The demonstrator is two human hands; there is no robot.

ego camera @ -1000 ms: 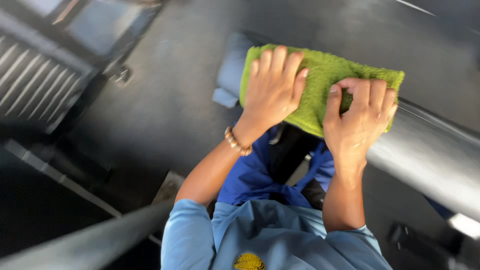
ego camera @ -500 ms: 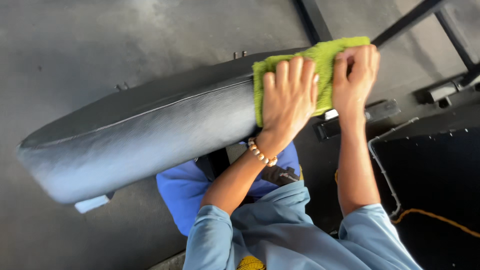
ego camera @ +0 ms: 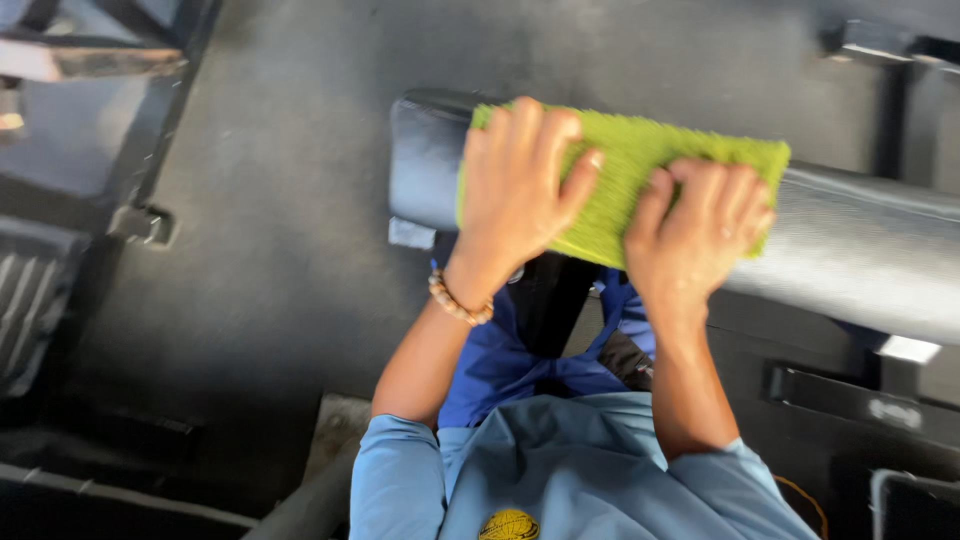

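Side by side, left hand (ego camera: pixel 515 190), right hand (ego camera: pixel 695 240), palms flat, fingers spread, pressing green cloth (ego camera: pixel 640 165) on padded bar (ego camera: pixel 860 250)

Dark grey, rough-textured floor (ego camera: pixel 270 230) all around. Black metal frame bars (ego camera: pixel 150 150) and a ribbed grille (ego camera: pixel 30 290) at left. Black brackets (ego camera: pixel 850 400) at lower right. Daylight glare at upper left.

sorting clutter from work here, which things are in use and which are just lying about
In use: left hand and right hand, both flat on the green cloth, pressed on the dark padded cushion.

Lying about: metal bracket, grey floor, black rail.
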